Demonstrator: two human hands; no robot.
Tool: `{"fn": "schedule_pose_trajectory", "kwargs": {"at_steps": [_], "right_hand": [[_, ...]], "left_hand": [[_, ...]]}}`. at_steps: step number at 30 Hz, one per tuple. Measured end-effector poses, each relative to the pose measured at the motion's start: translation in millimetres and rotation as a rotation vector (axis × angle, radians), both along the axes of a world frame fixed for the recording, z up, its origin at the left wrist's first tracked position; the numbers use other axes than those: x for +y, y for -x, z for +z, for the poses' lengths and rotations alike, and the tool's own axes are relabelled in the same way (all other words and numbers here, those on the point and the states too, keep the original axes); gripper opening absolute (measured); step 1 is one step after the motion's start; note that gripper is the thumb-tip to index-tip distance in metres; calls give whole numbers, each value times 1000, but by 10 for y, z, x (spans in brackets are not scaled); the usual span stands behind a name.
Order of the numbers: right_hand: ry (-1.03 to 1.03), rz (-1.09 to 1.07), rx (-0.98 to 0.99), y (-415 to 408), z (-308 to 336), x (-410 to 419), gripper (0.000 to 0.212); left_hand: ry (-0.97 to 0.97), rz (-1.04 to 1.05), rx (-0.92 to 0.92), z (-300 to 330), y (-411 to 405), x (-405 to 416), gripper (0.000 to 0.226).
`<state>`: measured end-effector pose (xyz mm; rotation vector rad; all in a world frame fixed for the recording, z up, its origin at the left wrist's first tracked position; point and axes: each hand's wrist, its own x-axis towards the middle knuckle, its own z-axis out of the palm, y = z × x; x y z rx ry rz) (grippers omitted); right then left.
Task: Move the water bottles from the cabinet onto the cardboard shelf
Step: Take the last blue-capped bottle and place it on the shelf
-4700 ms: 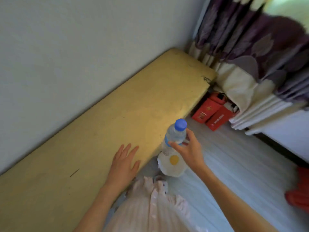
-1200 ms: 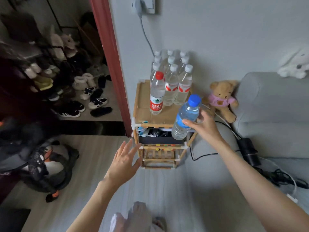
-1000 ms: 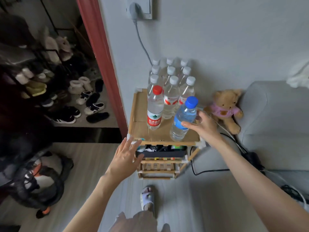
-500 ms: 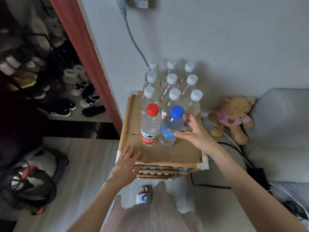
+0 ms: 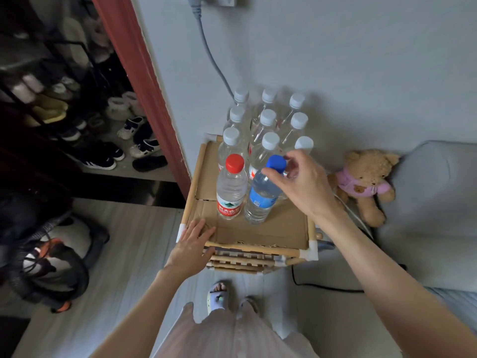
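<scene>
A clear water bottle with a blue cap and blue label point(image 5: 260, 200) stands upright on the cardboard shelf point(image 5: 263, 231), right beside a red-capped bottle point(image 5: 231, 192). My right hand point(image 5: 304, 187) pinches its neck just under the cap, thumb on the left and fingers on the right. Behind these two, several white-capped bottles point(image 5: 268, 117) stand in rows against the wall. My left hand point(image 5: 192, 244) lies flat with fingers apart on the shelf's front left corner and holds nothing.
A teddy bear point(image 5: 364, 182) leans on a grey sofa point(image 5: 438, 202) to the right of the shelf. A red door frame point(image 5: 139, 81) and a shoe rack point(image 5: 77, 125) are on the left. A black bag point(image 5: 51, 259) lies on the floor, and a grey cable point(image 5: 209, 52) hangs down the wall.
I carried the blue-capped bottle to the shelf and set it down next to the red-capped one. My right hand slid from its body up to its neck. My left hand came down onto the shelf corner.
</scene>
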<state>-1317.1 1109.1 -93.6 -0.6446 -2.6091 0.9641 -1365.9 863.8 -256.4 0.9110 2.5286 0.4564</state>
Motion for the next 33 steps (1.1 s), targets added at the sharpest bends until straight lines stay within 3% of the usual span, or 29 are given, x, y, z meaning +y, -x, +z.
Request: {"fn": "schedule_pose_trajectory", "kwargs": {"at_steps": [4, 8, 11, 18, 22, 25, 29, 33], "right_hand": [[-144, 77, -26, 96, 133, -7, 40], [62, 178, -76, 57, 215, 22, 24], [172, 233, -106, 29, 226, -12, 37], [-143, 64, -94, 66, 155, -74, 44], [-38, 278, -92, 59, 168, -15, 24], [42, 384, -139, 60, 190, 0, 41], [57, 173, -74, 37, 101, -102, 58], [52, -72, -195, -98, -85, -292, 69]], "left_hand": [[45, -19, 101, -56, -77, -13, 67], [43, -13, 133, -75, -87, -2, 78], [-18, 27, 109, -91, -85, -11, 90], [-50, 54, 95, -108, -90, 1, 83], [-70, 65, 98, -125, -93, 3, 92], [-61, 69, 95, -141, -88, 5, 98], [-48, 78, 96, -117, -91, 9, 96], [-58, 71, 101, -118, -93, 4, 101]]}}
